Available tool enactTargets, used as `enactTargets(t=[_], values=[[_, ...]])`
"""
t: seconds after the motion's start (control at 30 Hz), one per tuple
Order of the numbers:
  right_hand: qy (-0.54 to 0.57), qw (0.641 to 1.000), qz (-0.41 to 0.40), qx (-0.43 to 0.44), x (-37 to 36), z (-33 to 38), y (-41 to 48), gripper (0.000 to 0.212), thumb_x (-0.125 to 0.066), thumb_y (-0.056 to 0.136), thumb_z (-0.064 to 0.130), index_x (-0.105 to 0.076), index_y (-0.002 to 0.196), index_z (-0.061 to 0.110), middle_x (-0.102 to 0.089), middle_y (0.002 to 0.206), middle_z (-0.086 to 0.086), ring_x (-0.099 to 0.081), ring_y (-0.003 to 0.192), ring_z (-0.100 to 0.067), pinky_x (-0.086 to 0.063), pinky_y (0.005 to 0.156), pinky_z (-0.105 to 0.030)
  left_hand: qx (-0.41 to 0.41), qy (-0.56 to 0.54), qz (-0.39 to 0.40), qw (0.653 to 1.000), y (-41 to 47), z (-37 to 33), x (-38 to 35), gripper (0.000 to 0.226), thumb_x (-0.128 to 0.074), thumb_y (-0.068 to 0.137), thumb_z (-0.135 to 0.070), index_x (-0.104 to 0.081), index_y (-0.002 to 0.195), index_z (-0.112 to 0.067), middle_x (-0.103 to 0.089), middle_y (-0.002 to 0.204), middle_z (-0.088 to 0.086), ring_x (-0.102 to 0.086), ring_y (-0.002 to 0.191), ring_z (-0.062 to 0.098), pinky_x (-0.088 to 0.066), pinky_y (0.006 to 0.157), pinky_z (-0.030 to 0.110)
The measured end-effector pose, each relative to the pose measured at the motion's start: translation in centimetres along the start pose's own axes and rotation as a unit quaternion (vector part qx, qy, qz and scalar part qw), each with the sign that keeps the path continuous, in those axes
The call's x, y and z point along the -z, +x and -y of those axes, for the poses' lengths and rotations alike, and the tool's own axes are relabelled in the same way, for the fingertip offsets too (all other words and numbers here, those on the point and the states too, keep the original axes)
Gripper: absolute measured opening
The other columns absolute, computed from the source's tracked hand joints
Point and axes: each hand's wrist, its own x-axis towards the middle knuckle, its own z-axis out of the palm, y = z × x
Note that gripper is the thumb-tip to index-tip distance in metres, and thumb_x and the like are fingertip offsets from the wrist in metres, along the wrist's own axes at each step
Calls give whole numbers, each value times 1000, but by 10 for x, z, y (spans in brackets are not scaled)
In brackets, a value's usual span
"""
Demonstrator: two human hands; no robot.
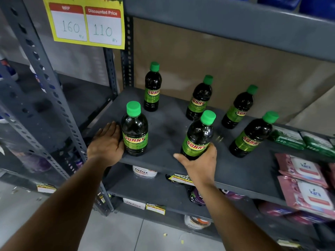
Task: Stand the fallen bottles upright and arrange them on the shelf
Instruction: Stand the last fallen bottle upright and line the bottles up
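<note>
Several dark bottles with green caps and green SUNNY labels stand upright on the grey shelf [168, 127]. Three are in a back row, at back left [152, 87], middle [199, 98] and right [237, 107]. Three are in front. My left hand [107, 142] lies flat against the left side of the front left bottle [135, 129], fingers extended, not wrapped round it. My right hand [199, 165] grips the base of the front middle bottle [198, 136], which stands near the shelf's front edge. A front right bottle [252, 135] stands apart from both hands.
Green packets [290, 138] and pink Kara wipe packs [306, 180] fill the right end of the shelf. A yellow price sign [85, 22] hangs above at the left. A perforated grey upright [45, 84] stands left. Lower shelves hold tubs and packets.
</note>
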Motion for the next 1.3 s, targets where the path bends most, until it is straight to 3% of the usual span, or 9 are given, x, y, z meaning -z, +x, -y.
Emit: enactTargets(t=[0.13, 0.23, 0.3, 0.43, 0.6, 1.0, 1.3], values=[[74, 981, -175, 39, 18, -23, -11, 99, -60, 76, 69, -31, 133, -7, -38, 126, -14, -42, 119, -31, -36, 103, -49, -1, 2, -14, 1000, -1, 1, -1, 77, -12, 83, -49, -18, 151, -13, -20, 160, 8, -16, 146, 23, -11, 117, 39], [33, 961, -273, -4, 50, -44, 10, 98, -71, 71, 59, -35, 128, -12, -41, 119, -19, -42, 116, -40, -33, 103, -51, -3, -4, -24, 1000, -2, 1, -2, 78, -12, 82, -49, -22, 150, -12, -25, 158, 11, -20, 145, 25, -14, 116, 41], [11, 966, -249, -70, 72, -52, 40, 104, -84, 61, 44, -32, 134, -9, -43, 125, -24, -42, 121, -40, -33, 104, -46, 0, -3, -18, 1000, -1, -1, -2, 78, -12, 82, -48, -21, 150, -12, -23, 159, 10, -17, 146, 24, -11, 116, 40], [31, 987, -113, -107, 92, -67, 87, 103, -91, 58, 20, -28, 137, 7, -51, 123, -5, -54, 110, -19, -43, 97, -31, 2, -15, -27, 1000, -1, -2, 0, 79, -11, 81, -48, -25, 149, -11, -24, 158, 10, -17, 146, 25, -12, 117, 41], [-1, 984, -88, -156, 92, -76, 94, 77, -87, 63, 26, -43, 125, 14, -60, 106, -1, -59, 87, -18, -46, 80, -32, 4, -18, -21, 1000, -1, -4, 3, 76, -15, 82, -47, -24, 150, -15, -24, 158, 9, -17, 146, 24, -11, 116, 41], [-36, 986, -65, -148, 104, -65, 38, 72, -88, 59, 29, -47, 116, 14, -62, 100, -2, -60, 87, -20, -42, 74, -27, -8, -29, -19, 999, -1, 0, 0, 73, -16, 83, -47, -21, 151, -18, -22, 159, 8, -16, 146, 26, -13, 116, 44], [-38, 988, -43, -144, 109, -52, 12, 77, -89, 61, 29, -44, 121, 14, -60, 100, 1, -59, 88, -17, -43, 77, -27, -5, -33, -21, 999, 1, 2, -2, 77, -14, 80, -45, -26, 148, -11, -25, 158, 11, -18, 145, 29, -15, 116, 45]])
